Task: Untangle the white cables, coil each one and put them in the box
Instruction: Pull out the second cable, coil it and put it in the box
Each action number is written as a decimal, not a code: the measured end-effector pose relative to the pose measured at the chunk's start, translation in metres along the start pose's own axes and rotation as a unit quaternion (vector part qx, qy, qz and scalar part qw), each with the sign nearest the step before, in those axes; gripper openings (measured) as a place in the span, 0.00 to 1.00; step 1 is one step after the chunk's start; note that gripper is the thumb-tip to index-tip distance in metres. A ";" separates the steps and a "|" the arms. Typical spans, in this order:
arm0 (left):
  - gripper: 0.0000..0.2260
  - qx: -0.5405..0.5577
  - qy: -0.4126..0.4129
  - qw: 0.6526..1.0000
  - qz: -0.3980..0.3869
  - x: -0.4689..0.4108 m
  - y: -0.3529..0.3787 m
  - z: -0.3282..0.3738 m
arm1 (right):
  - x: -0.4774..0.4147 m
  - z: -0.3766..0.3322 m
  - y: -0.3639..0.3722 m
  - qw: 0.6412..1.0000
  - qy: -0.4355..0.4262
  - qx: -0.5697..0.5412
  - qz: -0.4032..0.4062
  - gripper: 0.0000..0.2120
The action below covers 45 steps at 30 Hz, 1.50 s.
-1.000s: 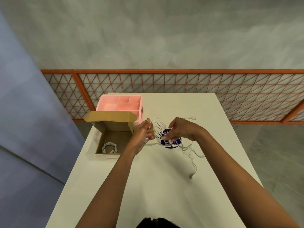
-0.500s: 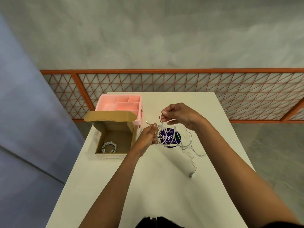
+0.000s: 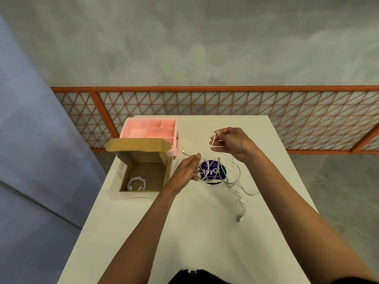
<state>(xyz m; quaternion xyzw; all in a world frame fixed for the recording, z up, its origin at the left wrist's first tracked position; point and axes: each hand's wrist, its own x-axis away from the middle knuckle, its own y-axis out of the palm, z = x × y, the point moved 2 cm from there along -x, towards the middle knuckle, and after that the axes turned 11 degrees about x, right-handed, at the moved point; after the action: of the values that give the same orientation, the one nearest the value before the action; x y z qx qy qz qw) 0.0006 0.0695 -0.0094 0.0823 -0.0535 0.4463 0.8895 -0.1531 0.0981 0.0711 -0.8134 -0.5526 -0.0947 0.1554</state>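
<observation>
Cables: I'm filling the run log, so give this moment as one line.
stage: untangling | left hand: holds cables | right hand: pinches a strand, raised | box: open, one coil inside

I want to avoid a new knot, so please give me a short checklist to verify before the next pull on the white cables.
1. Left hand grips the tangled cables: ok.
2. Right hand pinches one strand, raised above the tangle: ok.
3. Strand fully free of the tangle: not ok, loops cross over the purple sticker.
4. Loose plug end lies on the table, unsnagged: ok.
5. Cardboard box open, with room beside the coiled cable: ok.
6. Number of cables left: cannot tell.
</observation>
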 end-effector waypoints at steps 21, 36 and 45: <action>0.07 -0.051 0.071 0.996 -0.018 0.004 -0.005 -0.005 | -0.014 0.026 -0.011 0.994 0.005 -0.085 0.069 0.13; 0.06 0.012 0.088 0.995 0.035 0.003 0.003 0.004 | -0.014 0.071 -0.005 0.851 -0.102 0.514 -0.018 0.05; 0.06 0.014 0.074 0.996 0.041 0.005 0.001 0.002 | -0.013 0.066 0.004 0.999 -0.011 0.002 -0.049 0.04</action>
<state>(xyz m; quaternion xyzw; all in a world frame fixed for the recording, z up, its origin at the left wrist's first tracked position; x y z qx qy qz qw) 0.0026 0.0737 -0.0068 0.0593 0.0150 0.4882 0.8706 -0.1557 0.1095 0.0043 -0.7859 -0.5939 -0.0916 0.1462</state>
